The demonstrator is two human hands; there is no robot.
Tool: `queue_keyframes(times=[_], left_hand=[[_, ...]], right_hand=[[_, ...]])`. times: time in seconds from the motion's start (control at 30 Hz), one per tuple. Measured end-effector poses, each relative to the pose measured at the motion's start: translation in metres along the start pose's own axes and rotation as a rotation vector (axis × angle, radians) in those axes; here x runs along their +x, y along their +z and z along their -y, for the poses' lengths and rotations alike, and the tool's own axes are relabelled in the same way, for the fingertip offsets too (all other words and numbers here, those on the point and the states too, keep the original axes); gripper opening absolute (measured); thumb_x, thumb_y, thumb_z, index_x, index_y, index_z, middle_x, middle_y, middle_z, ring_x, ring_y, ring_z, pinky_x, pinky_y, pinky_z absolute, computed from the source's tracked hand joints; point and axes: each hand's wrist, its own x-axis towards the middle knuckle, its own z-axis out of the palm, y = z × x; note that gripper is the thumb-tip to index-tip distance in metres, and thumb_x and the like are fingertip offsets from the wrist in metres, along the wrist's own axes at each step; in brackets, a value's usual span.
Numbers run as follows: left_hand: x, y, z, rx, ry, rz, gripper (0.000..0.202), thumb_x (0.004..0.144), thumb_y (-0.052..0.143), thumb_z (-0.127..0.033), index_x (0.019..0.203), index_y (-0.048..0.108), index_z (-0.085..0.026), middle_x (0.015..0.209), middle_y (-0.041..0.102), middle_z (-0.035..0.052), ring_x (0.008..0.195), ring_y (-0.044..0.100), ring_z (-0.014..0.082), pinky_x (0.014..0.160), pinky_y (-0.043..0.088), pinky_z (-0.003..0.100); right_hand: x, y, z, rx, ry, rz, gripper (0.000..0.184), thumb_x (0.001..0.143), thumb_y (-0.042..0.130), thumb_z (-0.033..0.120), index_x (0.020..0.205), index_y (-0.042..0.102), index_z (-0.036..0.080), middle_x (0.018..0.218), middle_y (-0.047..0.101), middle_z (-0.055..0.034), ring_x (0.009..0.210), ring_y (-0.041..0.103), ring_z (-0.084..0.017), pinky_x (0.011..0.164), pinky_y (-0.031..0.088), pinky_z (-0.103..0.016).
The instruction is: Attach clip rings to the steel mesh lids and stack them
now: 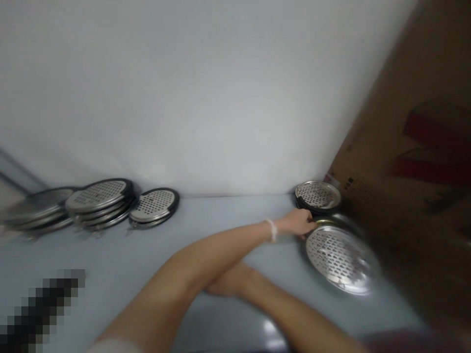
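Observation:
My left arm reaches across to the right, a white band on its wrist. My left hand (299,221) is closed on the near rim of a large perforated metal disc (340,260), which lies tilted and blurred on the pale blue table (228,220). Just behind it sits a small stack of perforated discs with black rims (318,196). My right forearm crosses under the left one, and my right hand (220,287) rests on the table with its fingers hidden under that arm.
Three stacks of similar perforated discs (101,201) lie at the back left against a white wall. A large brown cardboard box (415,162) stands at the right, close to the discs. A pixelated patch covers the lower left corner.

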Motion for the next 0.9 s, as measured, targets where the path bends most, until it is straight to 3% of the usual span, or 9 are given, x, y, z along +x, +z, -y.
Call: queue_keyframes(times=[0.17,0.27,0.37,0.43,0.5,0.6,0.7,0.8,0.9], left_hand=[[-0.012,-0.007,0.002,0.083,0.026,-0.037,0.029,0.096,0.048,-0.029,0.101,0.068,-0.009,0.076,0.074,0.0089,0.056,0.065,0.0139,0.056,0.048,0.022],[-0.024,-0.025,0.015,0.112,0.041,-0.062,0.030,0.097,0.045,-0.027,0.094,0.071,-0.011,0.075,0.073,0.0068,0.061,0.066,0.0144,0.061,0.048,0.023],[-0.041,-0.056,0.036,0.171,0.046,-0.101,0.030,0.095,0.047,-0.026,0.089,0.072,-0.012,0.074,0.073,0.0067,0.067,0.065,0.0171,0.065,0.048,0.025],[-0.056,-0.079,0.055,0.215,0.043,-0.119,0.028,0.094,0.049,-0.027,0.092,0.074,-0.013,0.083,0.075,0.0075,0.074,0.066,0.0187,0.070,0.048,0.026],[-0.071,-0.102,0.074,0.258,0.024,-0.135,0.026,0.091,0.053,-0.027,0.100,0.074,-0.015,0.097,0.076,0.0089,0.084,0.067,0.0207,0.077,0.048,0.027],[-0.096,-0.132,0.103,0.319,-0.047,-0.169,0.025,0.087,0.057,-0.027,0.102,0.074,-0.016,0.102,0.076,0.0110,0.092,0.067,0.0241,0.083,0.046,0.029],[-0.117,-0.154,0.126,0.345,-0.128,-0.195,0.018,0.082,0.062,-0.026,0.093,0.075,-0.018,0.096,0.077,0.0103,0.090,0.068,0.0242,0.082,0.046,0.027],[-0.132,-0.165,0.143,0.335,-0.200,-0.224,0.011,0.077,0.066,-0.026,0.083,0.074,-0.021,0.088,0.078,0.0077,0.085,0.068,0.0232,0.079,0.046,0.026],[-0.145,-0.167,0.151,0.296,-0.252,-0.276,0.009,0.075,0.068,-0.026,0.080,0.073,-0.021,0.083,0.077,0.0063,0.082,0.069,0.0228,0.078,0.047,0.026]], right_hand=[[0.003,0.003,-0.006,-0.094,-0.033,-0.037,0.040,0.087,0.053,0.014,0.126,0.063,0.019,0.142,0.059,-0.0083,0.129,0.055,-0.026,0.108,0.043,-0.038],[0.005,0.002,-0.007,-0.174,-0.049,-0.110,0.035,0.086,0.055,0.018,0.120,0.064,0.016,0.136,0.063,-0.0113,0.126,0.057,-0.026,0.104,0.044,-0.035],[0.004,-0.001,-0.003,-0.290,0.042,-0.049,0.021,0.091,0.053,0.027,0.097,0.070,0.016,0.100,0.077,-0.0103,0.094,0.070,-0.024,0.081,0.050,-0.031],[0.003,-0.002,0.001,-0.360,0.089,-0.001,0.027,0.095,0.050,0.032,0.085,0.070,0.016,0.080,0.076,-0.0081,0.071,0.069,-0.021,0.066,0.046,-0.028],[0.002,-0.001,0.004,-0.402,0.084,0.007,0.030,0.096,0.050,0.034,0.081,0.069,0.016,0.074,0.075,-0.0072,0.062,0.067,-0.019,0.060,0.042,-0.027],[0.002,0.003,0.007,-0.422,0.051,-0.009,0.029,0.095,0.052,0.035,0.079,0.069,0.016,0.072,0.074,-0.0061,0.058,0.065,-0.017,0.055,0.036,-0.026],[0.001,0.009,0.008,-0.404,-0.042,-0.009,0.028,0.094,0.053,0.035,0.078,0.068,0.018,0.071,0.073,-0.0038,0.057,0.062,-0.015,0.053,0.033,-0.026],[0.000,0.009,0.007,-0.381,-0.150,-0.047,0.027,0.094,0.053,0.034,0.075,0.065,0.019,0.070,0.070,-0.0027,0.060,0.059,-0.014,0.056,0.034,-0.027],[0.000,0.000,0.002,-0.378,-0.126,-0.183,0.022,0.095,0.053,0.030,0.078,0.062,0.019,0.075,0.067,-0.0046,0.071,0.059,-0.018,0.066,0.040,-0.029]])
